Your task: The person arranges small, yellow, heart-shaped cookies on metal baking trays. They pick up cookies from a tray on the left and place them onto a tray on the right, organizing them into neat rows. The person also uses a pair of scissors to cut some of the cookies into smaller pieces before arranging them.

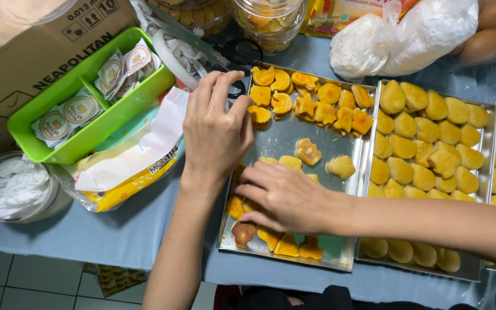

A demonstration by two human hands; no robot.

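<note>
A steel baking tray (282, 143) lies in front of me on a blue cloth. It holds orange-yellow shaped cookies (317, 103) at its far end and more along its near-left side. My left hand (216, 132) rests at the tray's far-left corner, fingers bent together, thumb beside a cookie (258, 115). My right hand (285, 198) reaches across from the right, palm down, with spread fingers lying on the near-left cookies. Just below its fingertips sits a browned cookie (243, 232). I see nothing gripped in either hand.
A second tray (426, 265) of pale round cookies (426, 149) sits to the right, with a third at the edge. To the left stand a green basket (87, 138) of sachets, a cardboard box (24, 51) and a round tub (12, 183). Scissors (242, 51), jars (268, 20) and plastic bags (403, 34) lie behind.
</note>
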